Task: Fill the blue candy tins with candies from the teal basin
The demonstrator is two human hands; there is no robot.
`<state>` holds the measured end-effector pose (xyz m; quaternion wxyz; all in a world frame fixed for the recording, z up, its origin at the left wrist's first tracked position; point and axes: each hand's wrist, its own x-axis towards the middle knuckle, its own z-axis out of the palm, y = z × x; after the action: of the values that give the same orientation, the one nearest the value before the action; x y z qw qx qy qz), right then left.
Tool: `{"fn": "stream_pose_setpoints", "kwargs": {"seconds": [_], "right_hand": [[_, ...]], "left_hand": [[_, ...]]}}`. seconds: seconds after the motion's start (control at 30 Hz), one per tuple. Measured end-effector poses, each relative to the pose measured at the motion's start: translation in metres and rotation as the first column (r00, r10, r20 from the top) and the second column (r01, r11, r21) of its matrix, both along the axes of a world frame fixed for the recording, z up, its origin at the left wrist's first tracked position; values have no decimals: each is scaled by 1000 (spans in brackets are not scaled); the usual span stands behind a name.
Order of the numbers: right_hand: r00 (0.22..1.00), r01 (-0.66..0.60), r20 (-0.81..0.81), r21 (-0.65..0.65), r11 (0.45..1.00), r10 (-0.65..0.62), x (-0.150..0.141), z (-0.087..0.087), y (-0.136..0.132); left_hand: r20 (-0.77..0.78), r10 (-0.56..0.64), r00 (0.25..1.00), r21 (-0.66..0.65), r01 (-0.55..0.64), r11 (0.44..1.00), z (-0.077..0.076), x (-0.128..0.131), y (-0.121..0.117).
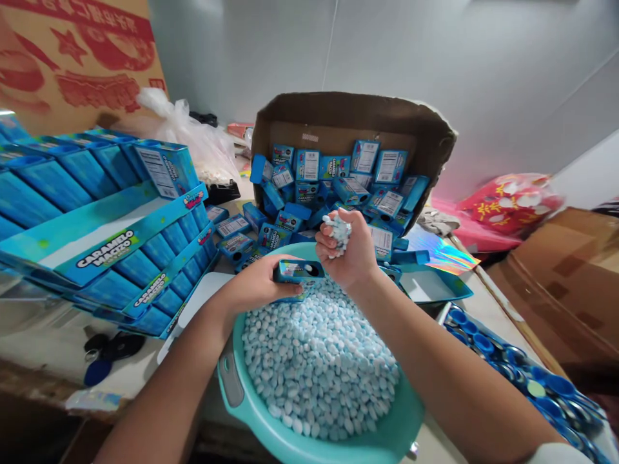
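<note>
A small blue candy box (298, 270) is gripped in my left hand (264, 282), above the far left part of a teal basin (290, 444). Pale blue and white candies (319, 361) fill much of the basin. My right hand (355, 248) is closed around a handful of the same candies (339, 233), raised over the basin's far side, to the right of the box and apart from it. A small white piece shows at the box's top; whether it is a candy inside I cannot tell.
Behind the basin, a brown carton (338, 116) lies tipped, spilling several blue boxes (307, 166). Stacked display trays (116, 248) of boxes stand at left. A tray of blue round-ended items (527, 380) sits at right, near a large carton (561, 283). Keys (97, 351) lie front left.
</note>
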<state>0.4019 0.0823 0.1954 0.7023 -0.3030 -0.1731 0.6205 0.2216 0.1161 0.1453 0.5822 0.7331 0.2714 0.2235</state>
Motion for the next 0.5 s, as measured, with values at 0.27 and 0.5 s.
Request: {"fn": "stream_pose_setpoints", "kwargs": {"seconds": [0.27,0.5], "right_hand": [[999,20,33,24,1000,-20,1,-10,3],[996,18,92,21,1000,-19,-3,-18,4]], "left_hand": [[-61,19,998,22,-18,1000,-3,0,1],[-98,32,995,28,-30,999,-8,0,3]]}}
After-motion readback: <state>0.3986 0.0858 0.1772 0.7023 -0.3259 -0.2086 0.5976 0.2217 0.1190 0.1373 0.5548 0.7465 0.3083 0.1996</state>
